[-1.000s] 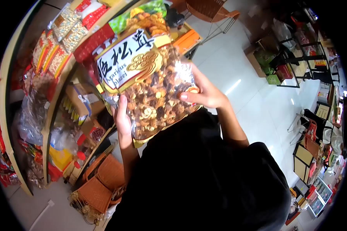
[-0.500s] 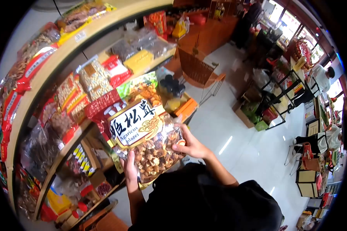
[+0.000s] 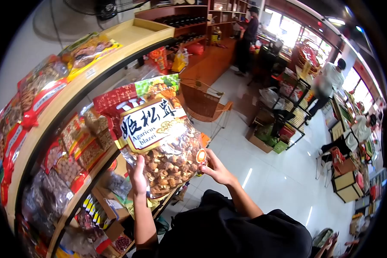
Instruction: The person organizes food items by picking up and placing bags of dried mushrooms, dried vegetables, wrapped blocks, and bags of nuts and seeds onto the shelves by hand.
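Left hand [image 3: 138, 178] grip half-curled on mushroom bag [image 3: 152, 135], thumb over its lower left front. Right hand [image 3: 219, 171] grip part-closed at bag's right edge, thumb below orange sticker [image 3: 201, 155]. Bag held up between hands, tilted, label forward. Wooden shelf [image 3: 129, 49] left of bag; chair [image 3: 202, 104] behind, right.

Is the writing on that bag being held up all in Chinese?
No, the white label on the bag also reads "Agaricus blazei" in Latin letters.
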The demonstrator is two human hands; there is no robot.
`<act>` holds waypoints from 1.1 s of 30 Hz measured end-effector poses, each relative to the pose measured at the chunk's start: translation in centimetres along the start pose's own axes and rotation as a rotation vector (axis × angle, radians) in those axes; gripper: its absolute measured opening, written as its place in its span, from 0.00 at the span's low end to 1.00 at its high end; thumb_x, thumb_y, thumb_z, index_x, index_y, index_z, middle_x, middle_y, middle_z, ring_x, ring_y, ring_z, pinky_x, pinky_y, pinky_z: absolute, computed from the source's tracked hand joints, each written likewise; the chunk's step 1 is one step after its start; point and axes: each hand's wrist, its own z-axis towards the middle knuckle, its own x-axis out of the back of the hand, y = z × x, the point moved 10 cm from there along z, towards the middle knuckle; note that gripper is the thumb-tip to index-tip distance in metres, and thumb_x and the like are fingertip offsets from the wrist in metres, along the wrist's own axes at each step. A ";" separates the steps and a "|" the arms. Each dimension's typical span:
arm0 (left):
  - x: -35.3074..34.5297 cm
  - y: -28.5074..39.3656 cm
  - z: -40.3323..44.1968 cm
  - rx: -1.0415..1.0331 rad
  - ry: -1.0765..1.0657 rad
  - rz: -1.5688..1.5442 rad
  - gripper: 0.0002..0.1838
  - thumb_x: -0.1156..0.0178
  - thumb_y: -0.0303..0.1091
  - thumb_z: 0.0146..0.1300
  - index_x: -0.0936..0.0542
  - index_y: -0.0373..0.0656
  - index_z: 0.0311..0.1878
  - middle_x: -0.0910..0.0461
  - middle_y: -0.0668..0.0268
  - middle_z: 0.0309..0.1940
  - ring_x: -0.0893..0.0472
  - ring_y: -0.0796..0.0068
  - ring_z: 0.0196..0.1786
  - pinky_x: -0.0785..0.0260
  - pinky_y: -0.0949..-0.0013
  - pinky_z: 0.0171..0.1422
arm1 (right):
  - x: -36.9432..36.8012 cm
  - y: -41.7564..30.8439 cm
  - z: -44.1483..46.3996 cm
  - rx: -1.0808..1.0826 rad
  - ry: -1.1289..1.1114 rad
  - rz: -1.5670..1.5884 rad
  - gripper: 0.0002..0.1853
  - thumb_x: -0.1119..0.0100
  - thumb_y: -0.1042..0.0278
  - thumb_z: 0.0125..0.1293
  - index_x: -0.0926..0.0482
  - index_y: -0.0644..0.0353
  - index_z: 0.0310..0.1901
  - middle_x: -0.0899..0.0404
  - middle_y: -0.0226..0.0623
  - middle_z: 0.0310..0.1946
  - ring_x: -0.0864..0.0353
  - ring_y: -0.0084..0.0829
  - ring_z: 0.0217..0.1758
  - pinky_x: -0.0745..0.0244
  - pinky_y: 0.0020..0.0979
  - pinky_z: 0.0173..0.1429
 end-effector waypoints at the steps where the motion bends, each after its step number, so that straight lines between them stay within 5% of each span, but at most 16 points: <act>1: -0.8 0.1 0.8 -0.032 -0.058 -0.021 0.29 0.44 0.37 0.67 0.38 0.35 0.67 0.31 0.62 0.61 0.32 0.71 0.61 0.45 0.66 0.68 | 0.1 0.5 -0.2 -0.038 -0.009 0.104 0.33 0.38 0.61 0.65 0.43 0.61 0.67 0.31 0.37 0.57 0.31 0.25 0.57 0.29 0.30 0.57; 2: -2.0 1.4 1.2 -0.068 -0.078 -0.042 0.28 0.44 0.37 0.67 0.37 0.35 0.66 0.30 0.62 0.60 0.31 0.71 0.60 0.44 0.66 0.67 | 0.6 0.3 -0.2 0.013 0.028 0.160 0.30 0.36 0.63 0.64 0.39 0.61 0.63 0.28 0.33 0.50 0.27 0.21 0.47 0.26 0.24 0.46; 6: -5.8 3.9 3.0 -0.087 -0.129 -0.044 0.28 0.43 0.39 0.67 0.35 0.34 0.65 0.30 0.62 0.60 0.31 0.71 0.61 0.44 0.66 0.68 | 2.8 -0.8 0.8 0.140 0.106 0.319 0.27 0.34 0.69 0.61 0.33 0.61 0.59 0.24 0.31 0.41 0.25 0.20 0.35 0.26 0.24 0.39; 9: -8.9 4.3 4.8 0.099 -0.147 -0.064 0.27 0.52 0.46 0.71 0.33 0.34 0.64 0.27 0.61 0.59 0.27 0.70 0.59 0.38 0.66 0.65 | 4.2 -1.4 2.9 0.146 0.120 0.334 0.29 0.32 0.65 0.59 0.34 0.64 0.58 0.25 0.33 0.41 0.24 0.23 0.36 0.25 0.26 0.37; 10: -10.8 5.0 5.4 0.084 -0.195 -0.160 0.26 0.52 0.45 0.71 0.33 0.34 0.64 0.27 0.61 0.59 0.26 0.70 0.59 0.36 0.66 0.64 | 4.6 -2.1 3.7 0.169 0.113 0.333 0.28 0.33 0.65 0.59 0.33 0.64 0.58 0.25 0.33 0.40 0.24 0.22 0.34 0.26 0.25 0.36; 11: -9.7 5.1 7.6 0.004 -0.172 -0.105 0.26 0.47 0.38 0.69 0.34 0.32 0.65 0.32 0.60 0.64 0.34 0.72 0.65 0.47 0.68 0.71 | 5.4 -2.7 4.8 0.232 0.119 0.339 0.25 0.36 0.71 0.62 0.33 0.62 0.58 0.25 0.30 0.40 0.26 0.19 0.32 0.27 0.23 0.33; 19: -14.9 12.1 17.8 -0.149 0.016 0.341 0.28 0.47 0.42 0.70 0.34 0.32 0.66 0.30 0.63 0.63 0.32 0.75 0.64 0.45 0.70 0.70 | 11.8 -9.6 17.6 0.334 0.024 0.301 0.24 0.36 0.67 0.62 0.31 0.59 0.58 0.23 0.31 0.41 0.25 0.17 0.32 0.27 0.21 0.30; 20: -16.2 13.7 19.0 -0.266 0.048 0.389 0.27 0.48 0.43 0.71 0.33 0.34 0.65 0.28 0.63 0.61 0.29 0.75 0.62 0.41 0.70 0.67 | 12.8 -10.7 19.5 0.355 0.050 0.257 0.22 0.36 0.66 0.62 0.30 0.60 0.56 0.23 0.31 0.41 0.25 0.17 0.31 0.27 0.21 0.31; 22: -18.8 13.5 21.5 -0.164 -0.023 0.258 0.26 0.49 0.44 0.71 0.31 0.35 0.65 0.28 0.63 0.61 0.27 0.75 0.60 0.39 0.71 0.66 | 14.7 -13.1 23.9 0.506 0.124 0.116 0.21 0.35 0.64 0.62 0.27 0.62 0.54 0.23 0.30 0.39 0.25 0.17 0.31 0.27 0.21 0.31; 26: -19.3 17.5 28.2 -0.332 0.062 0.404 0.25 0.47 0.44 0.70 0.29 0.35 0.62 0.25 0.64 0.57 0.26 0.75 0.59 0.36 0.72 0.64 | 15.6 -17.1 30.7 0.483 0.079 0.166 0.22 0.34 0.60 0.62 0.26 0.64 0.52 0.23 0.32 0.31 0.25 0.17 0.26 0.29 0.22 0.25; 33: -19.1 17.6 35.8 -0.054 -0.026 0.246 0.17 0.46 0.42 0.66 0.23 0.39 0.50 0.18 0.60 0.42 0.17 0.67 0.38 0.23 0.66 0.44 | 14.6 -19.9 40.4 0.419 -0.030 0.226 0.23 0.36 0.58 0.63 0.27 0.68 0.51 0.21 0.36 0.27 0.26 0.21 0.16 0.32 0.24 0.19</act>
